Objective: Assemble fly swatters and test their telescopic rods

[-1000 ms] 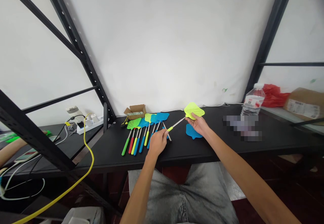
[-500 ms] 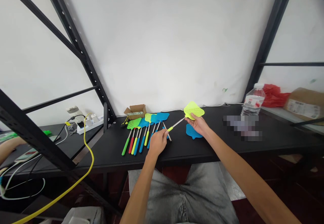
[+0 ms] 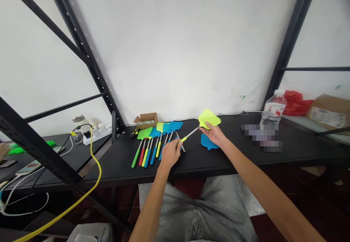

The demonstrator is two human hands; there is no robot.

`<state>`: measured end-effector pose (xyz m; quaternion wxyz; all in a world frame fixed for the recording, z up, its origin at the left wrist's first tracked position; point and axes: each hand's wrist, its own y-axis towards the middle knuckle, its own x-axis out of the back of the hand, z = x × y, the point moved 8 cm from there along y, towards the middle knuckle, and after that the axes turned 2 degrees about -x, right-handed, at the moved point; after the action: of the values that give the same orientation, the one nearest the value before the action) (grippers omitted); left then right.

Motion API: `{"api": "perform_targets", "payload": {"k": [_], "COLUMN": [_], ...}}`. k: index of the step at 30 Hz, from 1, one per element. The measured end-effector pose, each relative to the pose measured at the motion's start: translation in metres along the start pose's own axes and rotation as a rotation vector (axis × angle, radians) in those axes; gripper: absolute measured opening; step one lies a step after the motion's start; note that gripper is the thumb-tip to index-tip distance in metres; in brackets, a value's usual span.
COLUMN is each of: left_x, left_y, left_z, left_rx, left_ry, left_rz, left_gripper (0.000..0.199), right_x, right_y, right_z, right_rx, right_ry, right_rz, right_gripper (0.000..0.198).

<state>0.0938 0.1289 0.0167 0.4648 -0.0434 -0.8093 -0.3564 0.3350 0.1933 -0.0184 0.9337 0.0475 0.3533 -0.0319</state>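
Observation:
A yellow fly swatter (image 3: 209, 118) with a metal rod is held between both hands above the black table. My left hand (image 3: 171, 152) is closed round its yellow handle. My right hand (image 3: 214, 134) grips the swatter where its perforated head meets the rod. Under the right hand lies a loose blue swatter head (image 3: 209, 142). Beside the left hand, a thin metal rod (image 3: 181, 143) rests on the table, partly hidden. Further left, several fly swatters (image 3: 150, 150) with green, red, yellow and blue handles lie in a row, their heads overlapping toward the wall.
An open cardboard box (image 3: 147, 121) stands behind the row. A clear bottle (image 3: 274, 107) and a blurred patch are at the right, near a red bag (image 3: 296, 103). At left are a shelf post, a power strip (image 3: 98, 134), a yellow cable (image 3: 97, 165) and part of another person's hand.
My hands and the yellow fly swatter stay nearly still. At the far left, the other person's arm has drawn back toward the picture's edge.

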Motion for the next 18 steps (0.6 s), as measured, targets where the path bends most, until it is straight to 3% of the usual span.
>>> {"api": "perform_targets", "payload": {"k": [18], "left_x": [0.002], "left_y": [0.0004], "left_z": [0.002], "left_rx": [-0.03], "left_ry": [-0.035], "left_rz": [-0.062], "left_gripper": [0.024], "right_x": [-0.0041], "right_y": [-0.0049], "right_z": [0.0015], "right_rx": [-0.019], "right_ry": [-0.046], "right_rz": [-0.013], "right_gripper": [0.022]}}
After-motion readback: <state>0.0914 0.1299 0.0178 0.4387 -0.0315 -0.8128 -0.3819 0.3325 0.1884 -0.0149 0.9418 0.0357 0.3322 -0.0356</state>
